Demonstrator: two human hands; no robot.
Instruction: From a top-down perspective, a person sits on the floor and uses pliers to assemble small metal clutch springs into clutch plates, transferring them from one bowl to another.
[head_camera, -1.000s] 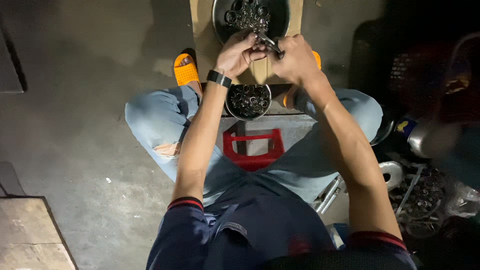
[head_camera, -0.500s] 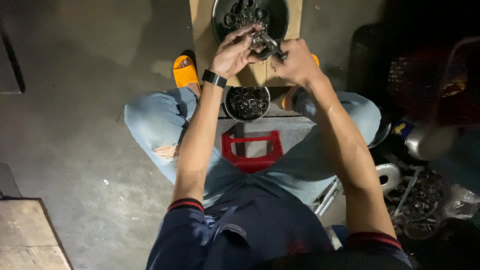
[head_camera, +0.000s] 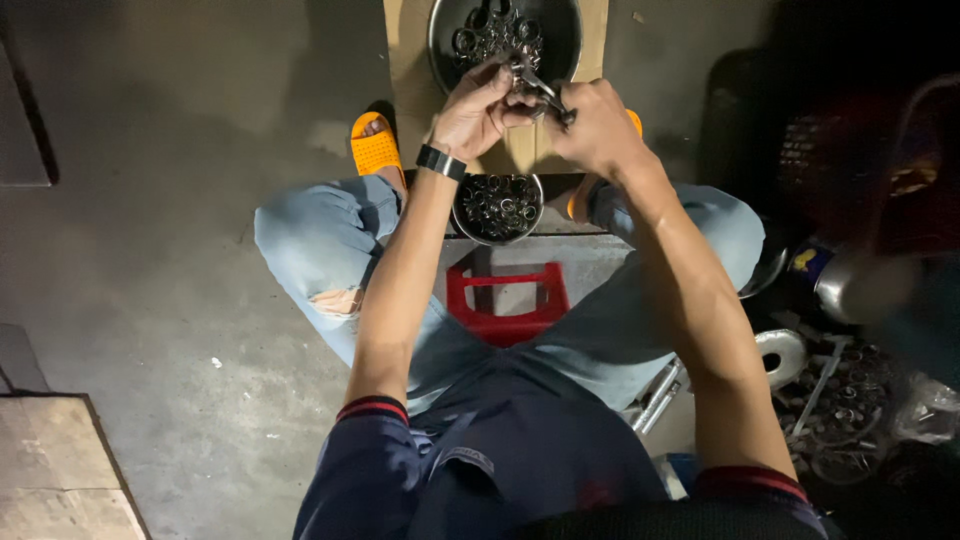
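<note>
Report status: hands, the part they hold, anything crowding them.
Left hand and right hand both grip a small metal part. Bowl of metal rings below. Nothing blocking.

The floor (head_camera: 150, 230) is bare grey concrete, stained and scuffed, with a few pale specks scattered on it. Light falls from above onto the middle of the scene and fades fast toward the edges, so the right side lies in deep shadow. At the lower left corner sits a wooden board (head_camera: 60, 470) with a worn, pale top. A red plastic stool (head_camera: 505, 300) stands at the centre, on the concrete. A strip of brown cardboard (head_camera: 405, 60) lies flat on the floor at the top. To the right, dim clutter of metal parts (head_camera: 830, 400) and a crumpled clear plastic bag (head_camera: 925, 415) rest near a dark crate (head_camera: 830, 150).
</note>
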